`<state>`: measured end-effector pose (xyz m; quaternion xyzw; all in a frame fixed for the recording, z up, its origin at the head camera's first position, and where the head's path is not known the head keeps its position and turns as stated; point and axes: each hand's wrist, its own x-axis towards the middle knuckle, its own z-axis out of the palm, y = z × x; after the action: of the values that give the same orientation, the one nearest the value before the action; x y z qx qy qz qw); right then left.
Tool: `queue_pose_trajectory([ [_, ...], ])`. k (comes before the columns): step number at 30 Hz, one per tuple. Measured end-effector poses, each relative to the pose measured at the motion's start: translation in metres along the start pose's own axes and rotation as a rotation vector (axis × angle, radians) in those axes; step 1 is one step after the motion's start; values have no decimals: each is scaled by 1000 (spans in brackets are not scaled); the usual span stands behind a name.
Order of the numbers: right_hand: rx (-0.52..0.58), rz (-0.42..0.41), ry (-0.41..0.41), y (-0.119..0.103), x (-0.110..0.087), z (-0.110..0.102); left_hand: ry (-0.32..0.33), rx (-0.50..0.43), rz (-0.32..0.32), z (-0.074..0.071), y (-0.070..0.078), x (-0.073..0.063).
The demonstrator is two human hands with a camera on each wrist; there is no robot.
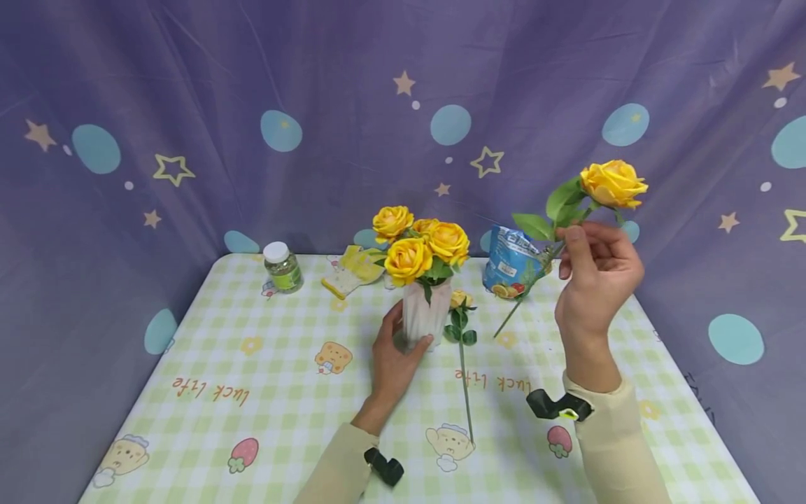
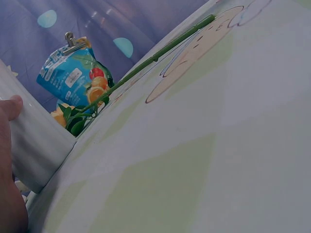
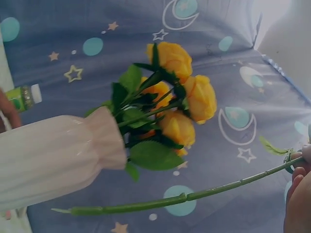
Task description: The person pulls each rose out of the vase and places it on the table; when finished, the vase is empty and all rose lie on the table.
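Observation:
A pale, ribbed vase [image 1: 420,315] stands upright with several yellow roses [image 1: 409,259] in its mouth. My left hand [image 1: 395,357] holds the vase low on its side, thumb across the front. Up to the right, my right hand [image 1: 598,269] pinches the stem of a single yellow rose [image 1: 613,184] just under its leaves. That rose's stem [image 3: 209,193] slants down toward the vase, and its lower end hangs in the air. Another yellow rose [image 1: 462,299] lies on the table right of the vase, its green stem [image 2: 155,57] pointing toward me.
Behind the lying rose stands a blue snack bag [image 1: 506,262], closed with a metal clip [image 2: 73,43]. A jar with a white lid [image 1: 283,268] is at the back left. Yellow-and-white gloves [image 1: 355,271] lie behind the vase. A checked cloth [image 1: 271,413] covers the table.

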<state>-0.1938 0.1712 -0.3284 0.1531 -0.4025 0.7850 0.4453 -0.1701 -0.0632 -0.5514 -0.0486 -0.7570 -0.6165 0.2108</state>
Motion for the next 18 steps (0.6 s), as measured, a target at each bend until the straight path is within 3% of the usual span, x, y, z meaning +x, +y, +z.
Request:
queue_pose_trajectory([
  [10,-103,115,-40,14,-20,-29,0,2,19,-1,1,0],
  [18,-161,241,-67,23,-33,-50,-7,-7,0,-1,0,0],
])
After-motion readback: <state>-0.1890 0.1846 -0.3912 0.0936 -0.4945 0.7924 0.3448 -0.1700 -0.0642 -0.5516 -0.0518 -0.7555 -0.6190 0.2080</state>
